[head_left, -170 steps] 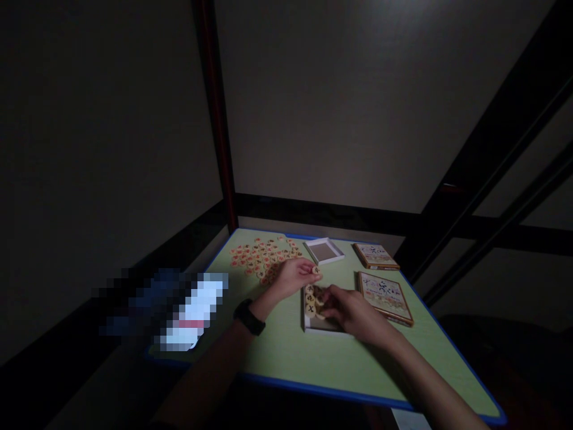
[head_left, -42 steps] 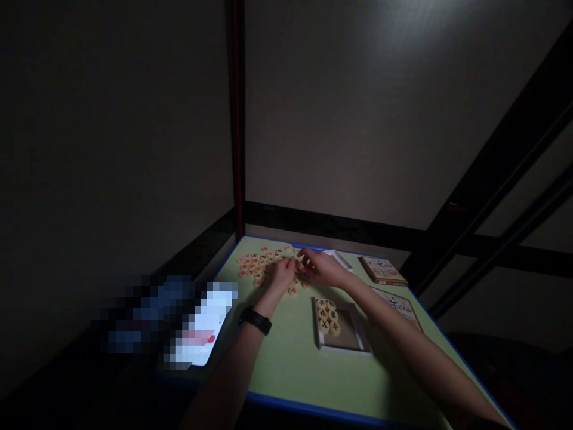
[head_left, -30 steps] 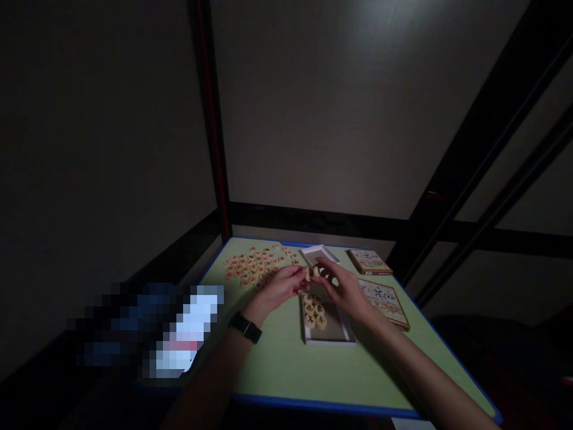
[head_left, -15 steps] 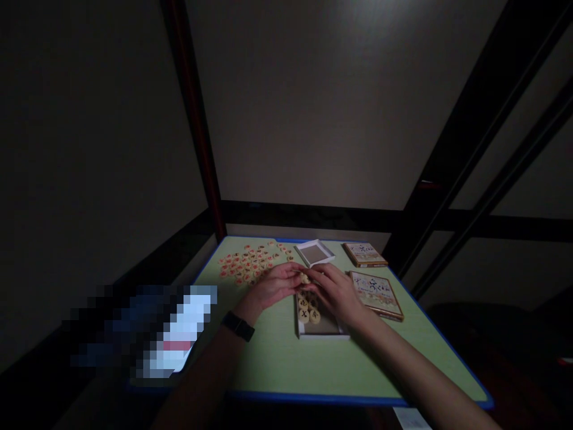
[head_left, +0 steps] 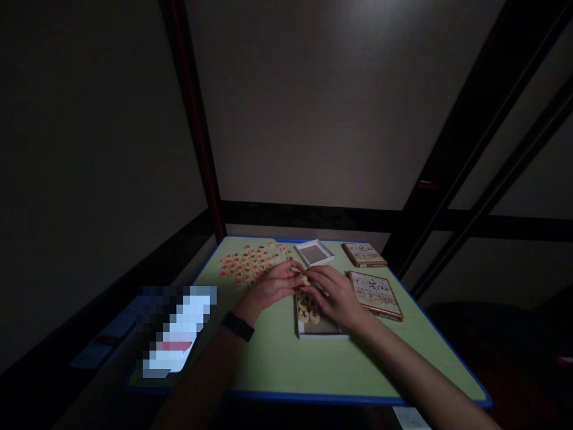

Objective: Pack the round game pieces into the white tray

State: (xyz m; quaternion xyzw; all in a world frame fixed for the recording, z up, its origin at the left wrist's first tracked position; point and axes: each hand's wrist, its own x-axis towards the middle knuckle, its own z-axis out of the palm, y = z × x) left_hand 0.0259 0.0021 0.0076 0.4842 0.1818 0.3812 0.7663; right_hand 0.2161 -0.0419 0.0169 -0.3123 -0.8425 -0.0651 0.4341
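My left hand [head_left: 275, 286], with a dark watch on its wrist, is closed around a few round Chinese chess pieces [head_left: 305, 279] above an open box. From the other side the fingers of my right hand [head_left: 336, 291] close on the same small group; which piece each finger touches is partly hidden. Under both hands lies the white-rimmed box tray [head_left: 324, 337] with a brown bottom. Several pale discs with dark characters [head_left: 304, 315] lie along its left side, partly covered by my right hand.
Many loose pieces [head_left: 245, 263], mostly red-marked, are spread at the table's back left. A second shallow tray [head_left: 314, 254] stands behind my hands. Two printed boxes [head_left: 376, 294] [head_left: 364, 254] lie at the right. A bright, pixelated phone-like screen [head_left: 181, 334] is at the left edge.
My fingers have shifted slightly around the pieces, and the right hand's fingertips sit a little differently. The tray, boxes and scattered pieces stay where they were.
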